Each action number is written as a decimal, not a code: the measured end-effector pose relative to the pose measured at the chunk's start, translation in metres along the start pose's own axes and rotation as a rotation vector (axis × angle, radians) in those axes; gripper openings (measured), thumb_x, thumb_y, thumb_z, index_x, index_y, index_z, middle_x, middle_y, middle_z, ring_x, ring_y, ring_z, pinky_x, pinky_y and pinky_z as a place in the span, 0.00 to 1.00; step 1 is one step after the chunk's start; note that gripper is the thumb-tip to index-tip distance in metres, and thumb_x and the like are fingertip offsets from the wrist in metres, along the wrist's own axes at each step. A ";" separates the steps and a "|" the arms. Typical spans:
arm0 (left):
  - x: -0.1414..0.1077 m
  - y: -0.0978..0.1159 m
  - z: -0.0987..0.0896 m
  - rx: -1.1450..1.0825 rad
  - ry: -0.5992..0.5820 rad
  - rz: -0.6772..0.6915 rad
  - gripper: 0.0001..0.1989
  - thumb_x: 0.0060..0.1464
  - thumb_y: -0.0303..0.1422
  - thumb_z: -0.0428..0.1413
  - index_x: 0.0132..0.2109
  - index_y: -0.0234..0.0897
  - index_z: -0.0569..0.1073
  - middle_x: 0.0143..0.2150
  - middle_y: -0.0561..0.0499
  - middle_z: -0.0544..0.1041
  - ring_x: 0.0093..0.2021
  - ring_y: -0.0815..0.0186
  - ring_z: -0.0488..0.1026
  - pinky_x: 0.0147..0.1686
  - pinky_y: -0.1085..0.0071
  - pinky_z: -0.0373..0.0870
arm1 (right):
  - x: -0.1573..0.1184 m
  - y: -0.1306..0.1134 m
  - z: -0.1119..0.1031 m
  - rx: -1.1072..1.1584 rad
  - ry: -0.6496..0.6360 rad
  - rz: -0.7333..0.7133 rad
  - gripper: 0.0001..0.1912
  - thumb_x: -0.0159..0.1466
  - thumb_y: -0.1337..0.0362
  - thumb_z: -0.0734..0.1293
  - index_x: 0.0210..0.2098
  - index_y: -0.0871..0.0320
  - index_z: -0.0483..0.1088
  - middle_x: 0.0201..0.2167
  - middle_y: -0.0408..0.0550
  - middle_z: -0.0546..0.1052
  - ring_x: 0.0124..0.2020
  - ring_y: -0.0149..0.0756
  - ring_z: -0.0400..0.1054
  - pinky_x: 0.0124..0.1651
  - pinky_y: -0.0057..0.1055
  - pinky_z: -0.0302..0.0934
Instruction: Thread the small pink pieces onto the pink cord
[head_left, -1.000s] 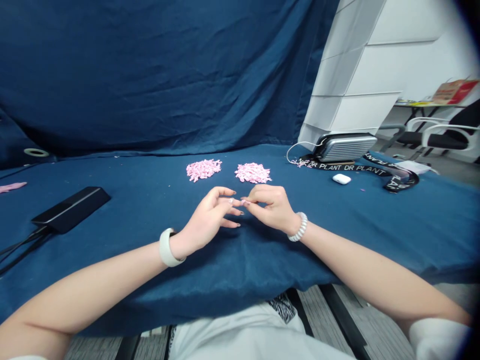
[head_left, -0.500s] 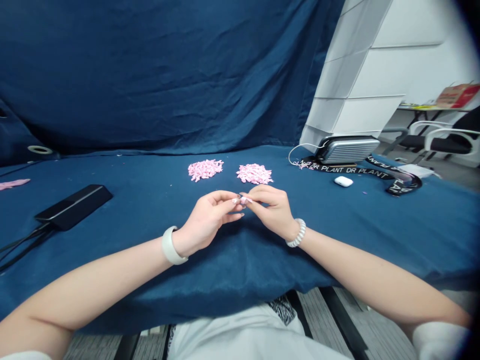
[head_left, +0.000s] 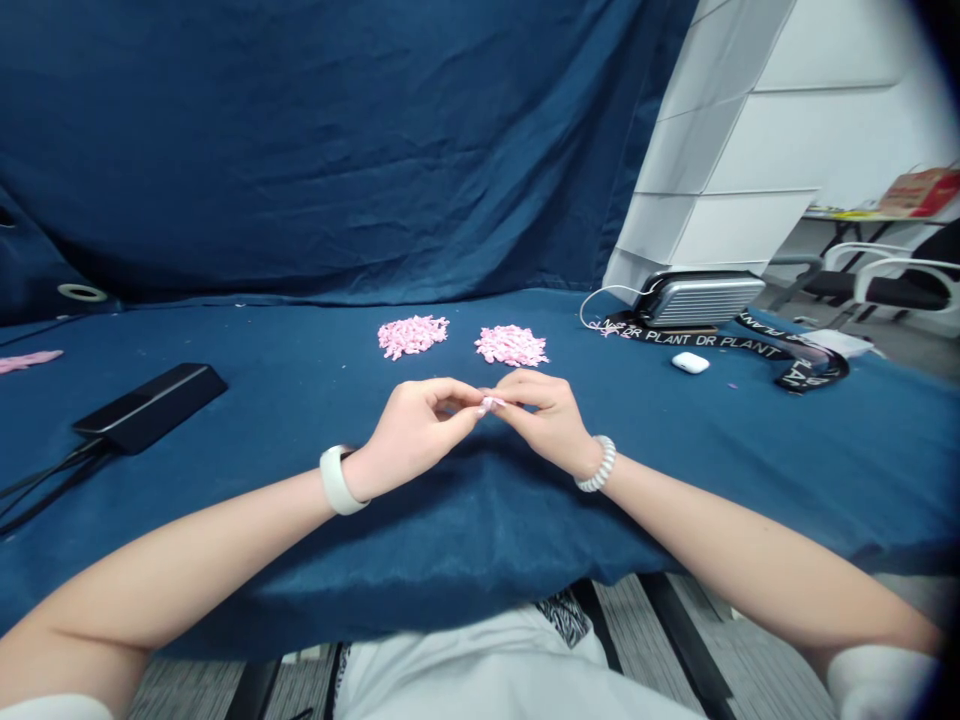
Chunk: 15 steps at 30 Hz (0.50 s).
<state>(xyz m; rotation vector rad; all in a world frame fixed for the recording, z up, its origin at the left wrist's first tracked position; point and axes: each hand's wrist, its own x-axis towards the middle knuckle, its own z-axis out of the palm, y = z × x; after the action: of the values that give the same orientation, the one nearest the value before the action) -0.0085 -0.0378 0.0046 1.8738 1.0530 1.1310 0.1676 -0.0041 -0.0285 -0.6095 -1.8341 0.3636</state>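
Note:
Between my fingertips sits a small pink piece (head_left: 492,402), mostly covered by the fingers, so its exact kind does not show. My left hand (head_left: 427,425) pinches it from the left with thumb and forefinger. From the right, my right hand (head_left: 546,415) pinches the same piece, and the fingertips of both hands meet. Just beyond the hands lie two piles of similar small pink pieces, a left pile (head_left: 412,337) and a right pile (head_left: 511,346).
A black box with cables (head_left: 150,408) lies on the blue cloth (head_left: 300,400) at left, near a pink strip (head_left: 28,361). At right are a silver ribbed case (head_left: 705,300), a lettered black strap (head_left: 690,341) and a white earbud case (head_left: 690,363). Blue fabric (head_left: 337,150) hangs behind.
My left hand's fingers have closed in from a looser spread, its thumb and forefinger now pressing at the pink piece. My right hand stays nearly in place.

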 end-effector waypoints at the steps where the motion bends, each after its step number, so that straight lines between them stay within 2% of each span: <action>1: 0.000 0.000 0.000 0.001 0.002 -0.003 0.11 0.50 0.37 0.58 0.38 0.35 0.78 0.39 0.46 0.80 0.38 0.61 0.76 0.41 0.68 0.72 | 0.000 0.000 0.000 -0.002 -0.005 0.002 0.06 0.59 0.65 0.67 0.30 0.57 0.77 0.26 0.47 0.76 0.27 0.30 0.69 0.30 0.28 0.64; 9: 0.004 -0.001 -0.001 -0.095 -0.056 -0.060 0.12 0.50 0.39 0.58 0.36 0.33 0.76 0.34 0.46 0.79 0.34 0.64 0.75 0.38 0.69 0.73 | 0.001 -0.002 -0.002 0.019 -0.035 0.021 0.06 0.59 0.65 0.67 0.28 0.57 0.77 0.26 0.47 0.76 0.28 0.30 0.70 0.33 0.28 0.66; 15: 0.004 -0.002 -0.001 -0.104 -0.054 -0.067 0.12 0.49 0.38 0.59 0.37 0.33 0.76 0.36 0.45 0.79 0.36 0.63 0.75 0.38 0.69 0.72 | 0.002 -0.001 -0.002 0.025 -0.033 0.017 0.06 0.58 0.65 0.67 0.29 0.58 0.77 0.26 0.48 0.77 0.28 0.30 0.70 0.33 0.28 0.66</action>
<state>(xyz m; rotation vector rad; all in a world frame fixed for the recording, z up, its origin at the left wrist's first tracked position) -0.0087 -0.0334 0.0049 1.7650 1.0000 1.0701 0.1687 -0.0038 -0.0262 -0.6048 -1.8545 0.4099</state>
